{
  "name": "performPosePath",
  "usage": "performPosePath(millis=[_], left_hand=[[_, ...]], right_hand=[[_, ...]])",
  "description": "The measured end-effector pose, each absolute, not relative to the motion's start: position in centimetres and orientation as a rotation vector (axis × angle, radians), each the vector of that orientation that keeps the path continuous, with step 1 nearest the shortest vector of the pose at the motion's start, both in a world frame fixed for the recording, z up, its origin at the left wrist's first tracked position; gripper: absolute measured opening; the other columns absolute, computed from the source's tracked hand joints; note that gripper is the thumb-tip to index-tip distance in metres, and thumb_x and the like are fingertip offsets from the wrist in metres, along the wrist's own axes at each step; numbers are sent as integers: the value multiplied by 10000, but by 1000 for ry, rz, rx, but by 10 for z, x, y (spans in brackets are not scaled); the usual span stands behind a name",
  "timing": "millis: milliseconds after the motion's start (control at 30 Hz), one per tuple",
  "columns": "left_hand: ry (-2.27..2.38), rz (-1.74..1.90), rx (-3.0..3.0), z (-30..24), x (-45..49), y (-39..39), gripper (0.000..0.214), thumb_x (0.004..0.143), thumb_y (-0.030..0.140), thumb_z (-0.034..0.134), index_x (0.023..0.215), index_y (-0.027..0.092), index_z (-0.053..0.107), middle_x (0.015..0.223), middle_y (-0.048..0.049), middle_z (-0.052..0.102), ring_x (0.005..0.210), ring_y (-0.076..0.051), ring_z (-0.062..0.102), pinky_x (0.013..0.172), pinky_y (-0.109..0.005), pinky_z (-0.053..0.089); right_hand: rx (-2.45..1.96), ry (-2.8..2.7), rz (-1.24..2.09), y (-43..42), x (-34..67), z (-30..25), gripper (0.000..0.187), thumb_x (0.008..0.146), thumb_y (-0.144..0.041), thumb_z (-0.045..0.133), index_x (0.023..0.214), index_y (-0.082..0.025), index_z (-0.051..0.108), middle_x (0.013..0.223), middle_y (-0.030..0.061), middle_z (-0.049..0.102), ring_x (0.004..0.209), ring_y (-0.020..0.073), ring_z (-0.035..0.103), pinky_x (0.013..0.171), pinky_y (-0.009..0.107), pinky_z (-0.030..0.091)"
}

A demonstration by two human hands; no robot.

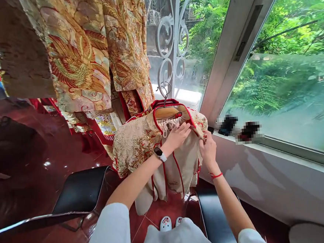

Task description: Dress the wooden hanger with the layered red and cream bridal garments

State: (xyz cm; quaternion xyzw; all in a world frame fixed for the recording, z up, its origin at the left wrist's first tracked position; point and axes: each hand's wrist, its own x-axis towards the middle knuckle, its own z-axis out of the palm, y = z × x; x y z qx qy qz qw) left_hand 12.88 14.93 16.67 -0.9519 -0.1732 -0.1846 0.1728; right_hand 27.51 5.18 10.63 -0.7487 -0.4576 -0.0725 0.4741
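A cream jacket (136, 143) with gold embroidery and red piping hangs on a wooden hanger (167, 112) in front of me. My left hand (178, 134), with a watch on the wrist, reaches into the open front near the collar, fingers curled on the fabric edge. My right hand (207, 148), with a red thread round the wrist, pinches the jacket's right front edge just below the shoulder.
Gold and red embroidered garments (82, 56) hang at the upper left. A black chair (78, 194) stands lower left, another black seat (215, 217) below my right arm. A window sill (263, 144) with two dark objects runs along the right. The floor is red tile.
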Motion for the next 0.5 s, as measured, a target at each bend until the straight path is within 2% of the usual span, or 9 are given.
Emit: performPosePath(millis=[133,300,367,500], left_hand=[[-279,-464,-2683,187,155,158,502,947,85,414,1433,165,513,1448,-132,558,1407,-257,442,1183,-451,340],[-210,-413,-2696,193,169,167,554,940,49,377,1471,177,469,1504,-137,506,1350,-255,488,1146,-459,392],[-204,-421,-2681,190,167,166,579,944,46,335,1497,187,436,1546,-123,463,1361,-254,474,1147,-453,388],[-208,-506,-2665,190,170,163,598,934,40,316,1522,126,382,1539,-143,466,1391,-260,443,1192,-448,315]], right_hand=[[-1671,-1038,-194,35,288,126,430,931,-369,381,1153,-146,674,872,74,711,654,181,547,678,295,430],[-1571,-934,-370,42,313,158,436,941,-434,394,1051,-147,703,965,102,731,805,205,627,741,298,453],[-1549,-924,-435,46,323,173,423,935,-424,408,1027,-140,708,937,100,728,793,202,627,747,304,458],[-1535,-941,-525,38,325,201,412,930,-406,431,1014,-128,723,857,80,709,691,173,581,675,289,443]])
